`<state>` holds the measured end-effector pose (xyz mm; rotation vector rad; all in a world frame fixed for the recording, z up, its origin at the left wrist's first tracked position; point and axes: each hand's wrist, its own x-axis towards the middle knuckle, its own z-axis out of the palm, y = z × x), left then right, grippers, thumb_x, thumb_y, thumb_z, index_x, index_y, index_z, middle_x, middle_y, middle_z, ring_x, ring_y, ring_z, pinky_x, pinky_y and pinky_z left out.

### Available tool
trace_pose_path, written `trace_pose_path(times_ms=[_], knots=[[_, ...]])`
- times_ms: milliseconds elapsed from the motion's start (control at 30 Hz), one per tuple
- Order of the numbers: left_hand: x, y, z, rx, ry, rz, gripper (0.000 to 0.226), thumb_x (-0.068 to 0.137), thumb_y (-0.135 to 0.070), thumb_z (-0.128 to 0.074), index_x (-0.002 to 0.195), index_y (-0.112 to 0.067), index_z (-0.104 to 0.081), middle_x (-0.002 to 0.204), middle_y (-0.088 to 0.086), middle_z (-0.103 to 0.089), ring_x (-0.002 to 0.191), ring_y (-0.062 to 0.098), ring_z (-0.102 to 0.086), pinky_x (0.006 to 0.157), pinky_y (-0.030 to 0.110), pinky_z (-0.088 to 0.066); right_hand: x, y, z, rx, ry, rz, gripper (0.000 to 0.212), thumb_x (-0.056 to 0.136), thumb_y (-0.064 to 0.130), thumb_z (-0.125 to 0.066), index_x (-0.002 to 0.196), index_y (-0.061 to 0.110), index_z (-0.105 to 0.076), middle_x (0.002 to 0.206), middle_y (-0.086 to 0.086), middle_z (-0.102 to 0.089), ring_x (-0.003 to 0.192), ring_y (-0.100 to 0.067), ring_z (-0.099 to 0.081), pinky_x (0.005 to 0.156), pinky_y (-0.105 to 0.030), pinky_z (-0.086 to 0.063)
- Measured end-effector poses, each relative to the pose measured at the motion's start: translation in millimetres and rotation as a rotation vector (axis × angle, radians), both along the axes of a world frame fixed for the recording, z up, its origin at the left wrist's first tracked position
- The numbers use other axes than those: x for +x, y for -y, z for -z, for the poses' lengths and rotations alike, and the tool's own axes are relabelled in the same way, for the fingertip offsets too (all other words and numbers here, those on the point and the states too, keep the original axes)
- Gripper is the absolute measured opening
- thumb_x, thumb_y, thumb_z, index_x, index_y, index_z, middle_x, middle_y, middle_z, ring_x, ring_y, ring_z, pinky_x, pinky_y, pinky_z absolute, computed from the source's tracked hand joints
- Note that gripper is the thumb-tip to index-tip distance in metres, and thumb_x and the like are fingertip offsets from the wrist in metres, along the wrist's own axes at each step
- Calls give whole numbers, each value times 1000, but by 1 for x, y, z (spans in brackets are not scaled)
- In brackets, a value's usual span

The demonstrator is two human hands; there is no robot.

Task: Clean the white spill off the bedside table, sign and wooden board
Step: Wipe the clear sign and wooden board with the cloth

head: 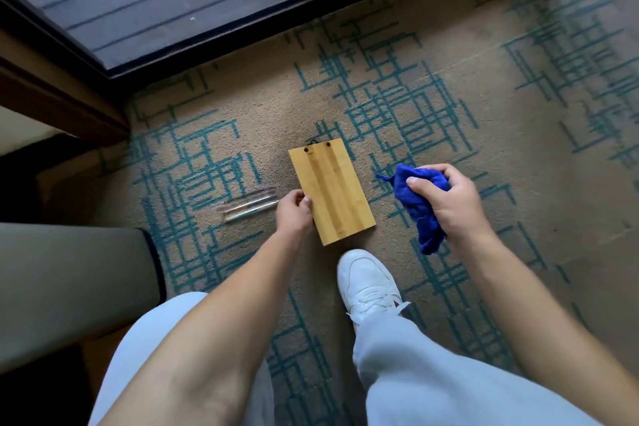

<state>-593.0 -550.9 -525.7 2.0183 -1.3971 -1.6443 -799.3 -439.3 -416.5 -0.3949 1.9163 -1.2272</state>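
A light wooden board [333, 188] with two dark rivets near its far end is over the patterned carpet. My left hand [294, 213] grips its left edge. No white spill shows on its upper face. My right hand [446, 199] is to the right of the board, closed around a bunched blue cloth [420, 204] that hangs below my fist. A clear acrylic sign [250, 204] lies flat on the carpet just left of my left hand. The bedside table is not in view.
Beige carpet with teal line patterns [397, 107] covers the floor. A dark-framed glass door [166, 0] runs along the top. Brown furniture [58, 104] and a grey upholstered edge [69, 287] stand at the left. My white shoe [368, 284] is below the board.
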Motion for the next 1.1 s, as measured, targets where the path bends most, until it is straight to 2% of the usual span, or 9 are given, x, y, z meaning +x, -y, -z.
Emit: trace_pose_path(times_ms=[100,200,333,467,633,833,967,1033,1100], knots=[[-5,10,1,-18,10,-1,23,104,-15,-52,120,-7,-66,112,11,-72,102,30,-68,94,48,-57,-1,2,0,-1,28,-4,21,71,25,-78,88,24,-67,87,-4,-70,77,-18,-63,75,-37,-52],[-9,16,2,-41,65,32,24,104,-16,-54,121,-7,-67,117,11,-72,105,27,-66,94,37,-54,-1,4,-1,-15,52,-40,18,80,12,-78,91,21,-66,85,-3,-69,74,-16,-62,71,-32,-51],[-6,12,6,-156,248,103,37,100,-23,-61,137,-23,-63,127,2,-72,113,24,-67,87,28,-47,0,11,-3,-26,72,-51,21,82,5,-77,90,19,-64,82,0,-69,66,-8,-63,61,-23,-53],[-3,0,9,-259,316,195,59,101,-22,-60,154,-35,-39,131,0,-67,112,22,-64,90,32,-49,-1,12,-2,-39,88,-41,24,79,3,-78,92,18,-65,84,-1,-71,68,-10,-65,61,-25,-55],[7,-11,13,-380,479,533,56,105,-33,-49,158,-34,-29,119,7,-57,90,24,-59,76,37,-49,-2,19,-3,-47,88,-80,22,81,4,-78,94,17,-66,84,2,-72,69,-10,-66,62,-24,-55],[9,14,-6,-359,550,740,53,104,-41,-48,155,-30,-35,121,13,-60,110,35,-63,85,41,-52,2,36,-11,-56,82,-176,16,84,8,-76,99,14,-72,91,-7,-74,78,-16,-68,72,-30,-56],[13,40,-51,-452,397,669,45,101,-47,-53,141,-28,-56,116,8,-66,106,29,-66,88,39,-54,11,52,-24,-67,72,-256,14,87,9,-73,100,13,-74,94,-12,-74,81,-20,-67,78,-39,-55],[14,47,-85,-336,29,498,39,101,-43,-56,135,-24,-62,110,7,-71,89,22,-70,78,34,-57,19,61,-36,-77,73,-360,13,89,12,-71,102,14,-75,95,-14,-75,81,-20,-68,79,-42,-55],[25,47,-121,-245,-270,427,33,99,-36,-62,130,-27,-63,100,2,-73,72,16,-68,64,28,-54,34,73,-55,-115,98,-479,14,92,10,-68,105,12,-75,96,-15,-75,82,-19,-68,78,-37,-56]])
